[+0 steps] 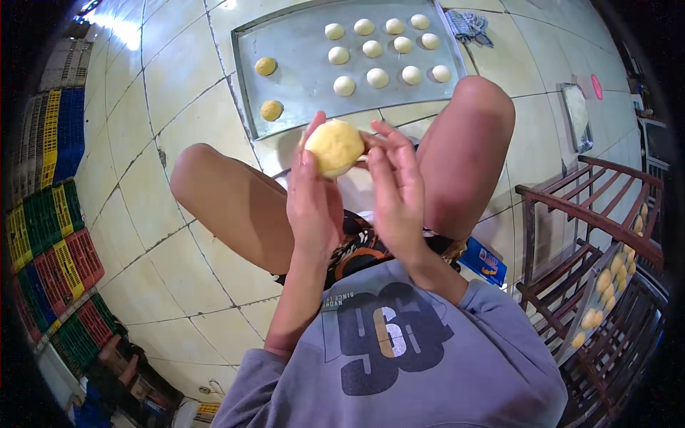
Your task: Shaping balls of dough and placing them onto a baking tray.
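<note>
A round dough piece [333, 146] with a pale yellow top and whiter underside is held up between my two hands, above my lap. My left hand [308, 201] grips its left side, thumb over the edge. My right hand [394, 194] has curled fingers at its right side, pinching at the rim. Beyond them, a metal tray [285, 96] on the tiles holds several white dough balls [372, 48] in rows, plus two yellow-topped ones [270, 110] on its left.
Stacked plastic crates [75, 264] line the left. At right stand a wooden rack [542, 192] and a tray of yellowish buns [606, 286]. A cloth [467, 27], a long pan [576, 118], a pink object [596, 86] and a blue packet [482, 260] lie on the tiled floor [178, 107].
</note>
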A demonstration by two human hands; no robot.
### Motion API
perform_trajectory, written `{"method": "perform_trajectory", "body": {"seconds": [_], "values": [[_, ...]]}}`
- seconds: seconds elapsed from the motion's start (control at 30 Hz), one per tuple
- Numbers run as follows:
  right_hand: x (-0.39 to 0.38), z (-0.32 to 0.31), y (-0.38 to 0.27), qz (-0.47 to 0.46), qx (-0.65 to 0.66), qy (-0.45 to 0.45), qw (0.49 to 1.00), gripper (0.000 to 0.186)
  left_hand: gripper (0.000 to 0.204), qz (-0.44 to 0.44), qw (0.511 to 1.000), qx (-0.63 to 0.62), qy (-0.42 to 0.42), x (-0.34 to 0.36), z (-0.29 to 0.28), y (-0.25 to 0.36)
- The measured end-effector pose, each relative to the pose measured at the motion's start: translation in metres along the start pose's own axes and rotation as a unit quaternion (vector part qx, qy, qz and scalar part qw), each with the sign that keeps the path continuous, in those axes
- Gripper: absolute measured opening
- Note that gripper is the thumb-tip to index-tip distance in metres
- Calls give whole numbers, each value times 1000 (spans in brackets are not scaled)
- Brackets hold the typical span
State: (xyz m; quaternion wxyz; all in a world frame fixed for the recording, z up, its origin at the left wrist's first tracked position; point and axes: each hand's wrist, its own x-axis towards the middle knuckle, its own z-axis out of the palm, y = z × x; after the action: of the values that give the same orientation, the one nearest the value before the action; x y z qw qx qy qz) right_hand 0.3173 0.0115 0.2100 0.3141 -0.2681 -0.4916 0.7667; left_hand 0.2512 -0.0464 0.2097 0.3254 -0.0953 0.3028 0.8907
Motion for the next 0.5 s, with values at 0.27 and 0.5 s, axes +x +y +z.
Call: {"method": "perform_trajectory", "body": {"seconds": [0.27, 0.5], "values": [[20, -18, -16, 1, -127, -133, 983, 26, 34, -54, 977, 202, -30, -7, -6, 8], [25, -17, -4, 44, -91, -84, 991, 28, 32, -52, 986, 156, -5, -8, -6, 6]]}}
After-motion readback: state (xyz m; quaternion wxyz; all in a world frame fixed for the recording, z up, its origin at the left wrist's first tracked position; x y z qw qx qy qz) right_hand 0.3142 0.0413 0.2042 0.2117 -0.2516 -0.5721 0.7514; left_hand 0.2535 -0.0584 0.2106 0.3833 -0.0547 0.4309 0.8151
